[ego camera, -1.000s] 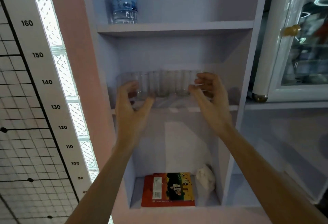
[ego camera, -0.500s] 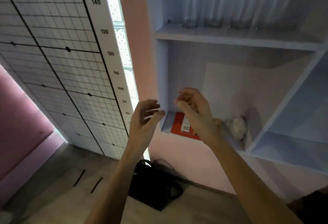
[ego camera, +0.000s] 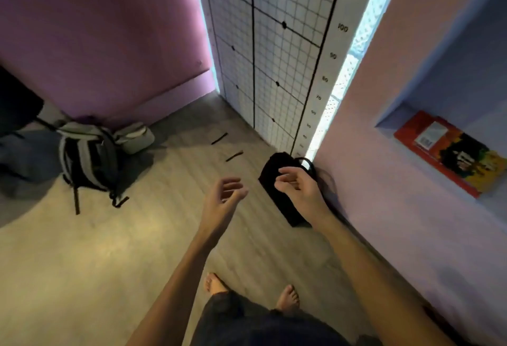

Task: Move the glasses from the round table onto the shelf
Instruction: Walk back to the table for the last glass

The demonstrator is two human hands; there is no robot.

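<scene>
My left hand (ego camera: pixel 223 197) and right hand (ego camera: pixel 297 185) hung empty, fingers loosely curled. No glasses showed, only the shelf (ego camera: pixel 444 77) at right, so I couldn't judge progress.

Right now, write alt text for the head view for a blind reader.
The left hand and right hand are empty and loosely open over a wood floor. A black bag lies on it beneath the right hand, a grey backpack sits by the pink wall at left, and a red book lies in the shelf at right.
</scene>
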